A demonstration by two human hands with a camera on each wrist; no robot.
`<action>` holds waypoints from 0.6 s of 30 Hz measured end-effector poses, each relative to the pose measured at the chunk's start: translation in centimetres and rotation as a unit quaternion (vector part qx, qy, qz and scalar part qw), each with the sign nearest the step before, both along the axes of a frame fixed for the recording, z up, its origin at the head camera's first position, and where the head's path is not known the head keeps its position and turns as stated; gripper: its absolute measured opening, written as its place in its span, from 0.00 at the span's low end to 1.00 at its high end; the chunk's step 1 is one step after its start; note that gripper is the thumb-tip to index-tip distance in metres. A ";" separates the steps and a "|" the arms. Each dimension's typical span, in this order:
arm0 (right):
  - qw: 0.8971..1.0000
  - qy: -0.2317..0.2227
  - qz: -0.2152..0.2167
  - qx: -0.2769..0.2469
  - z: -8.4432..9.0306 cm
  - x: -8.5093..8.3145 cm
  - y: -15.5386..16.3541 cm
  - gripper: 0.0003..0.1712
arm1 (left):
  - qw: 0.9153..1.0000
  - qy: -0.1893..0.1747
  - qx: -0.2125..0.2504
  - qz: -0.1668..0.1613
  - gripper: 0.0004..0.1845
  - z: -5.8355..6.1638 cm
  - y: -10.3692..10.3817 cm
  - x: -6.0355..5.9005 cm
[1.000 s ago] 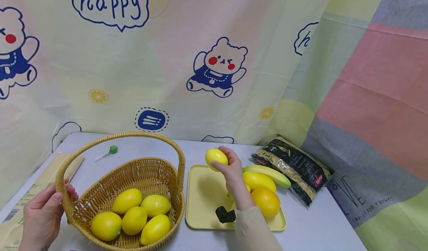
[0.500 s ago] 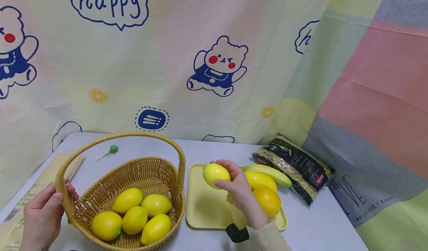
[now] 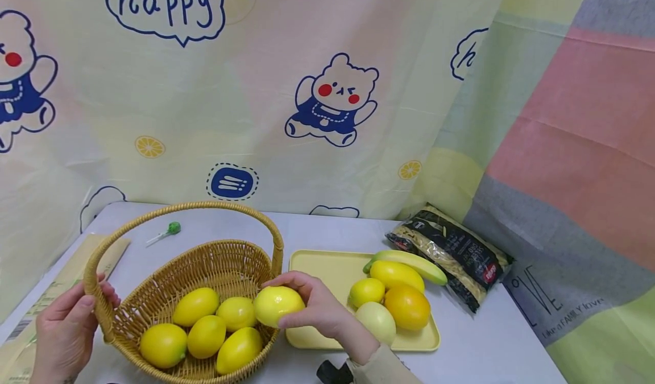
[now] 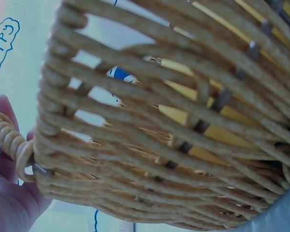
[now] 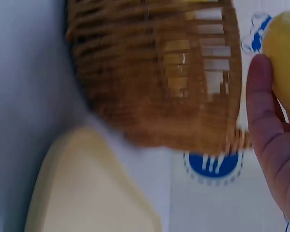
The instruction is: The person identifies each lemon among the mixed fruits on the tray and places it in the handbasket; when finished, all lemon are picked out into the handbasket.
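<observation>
Lemon [image 3: 277,305], long axis lying roughly level and crosswise: right hand [image 3: 319,310] is gripping it in curled fingers over the right rim of the wicker basket [image 3: 225,259], whose handle base the left hand [image 3: 63,330] is clasping opposite.

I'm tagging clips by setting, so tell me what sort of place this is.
Probably a staged tabletop set at home or in a studio: a cartoon bear cloth backdrop, a grey table, a wicker basket and a yellow tray of fruit.
</observation>
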State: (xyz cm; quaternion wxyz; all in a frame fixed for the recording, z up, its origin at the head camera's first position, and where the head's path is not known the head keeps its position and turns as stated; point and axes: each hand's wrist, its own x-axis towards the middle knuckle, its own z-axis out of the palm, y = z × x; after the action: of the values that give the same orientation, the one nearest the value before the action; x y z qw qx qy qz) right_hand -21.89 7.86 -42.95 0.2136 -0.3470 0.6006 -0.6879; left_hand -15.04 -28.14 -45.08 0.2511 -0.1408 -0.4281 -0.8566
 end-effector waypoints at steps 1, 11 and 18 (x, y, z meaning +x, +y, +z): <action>1.000 0.001 0.010 0.010 0.1 0.1 -0.6 0.32 | 1.000 -0.002 0.000 0.001 0.16 0.0 0.0 0.0; 0.987 0.003 0.086 0.134 1.0 1.5 -5.6 0.27 | 1.000 -0.002 0.007 0.000 0.16 0.0 0.0 0.0; 0.970 0.022 0.073 0.230 1.1 2.6 -7.6 0.26 | 1.000 0.010 0.013 -0.007 0.16 -0.1 0.0 -0.1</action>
State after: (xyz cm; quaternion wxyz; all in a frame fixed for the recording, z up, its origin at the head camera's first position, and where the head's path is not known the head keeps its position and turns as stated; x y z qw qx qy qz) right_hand -19.33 0.24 -41.84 0.3237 -0.3464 0.7207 -0.5058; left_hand -15.17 -28.10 -45.18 0.2509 -0.1489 -0.4138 -0.8624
